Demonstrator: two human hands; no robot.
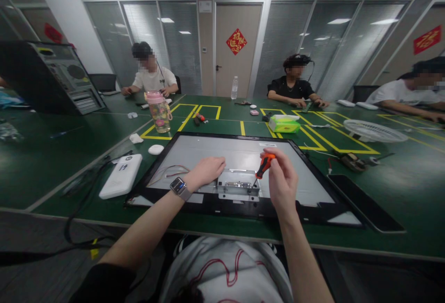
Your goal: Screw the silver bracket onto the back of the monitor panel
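Observation:
An orange and black screwdriver (pixel 264 166) is held in my right hand (pixel 283 178), its fingers closed on the handle. The tip points down at the right part of a metal bracket (pixel 238 185). That bracket sits near the front edge of a large flat panel (pixel 309 180) with a black frame, lying on the green table. My left hand (pixel 207 171) rests on the panel at the bracket's upper left, fingers together and pointing right; whether anything is under them is hidden. Thin wires (pixel 170 169) lie on the panel left of that hand.
Left of the panel lie a white power bank (pixel 121 176), a white oval case (pixel 156 149) and black cables. A pink-lidded bottle (pixel 160 115) and a green tissue pack (pixel 284 124) stand behind. A black slab (pixel 365 203) lies right. Several people sit across the table.

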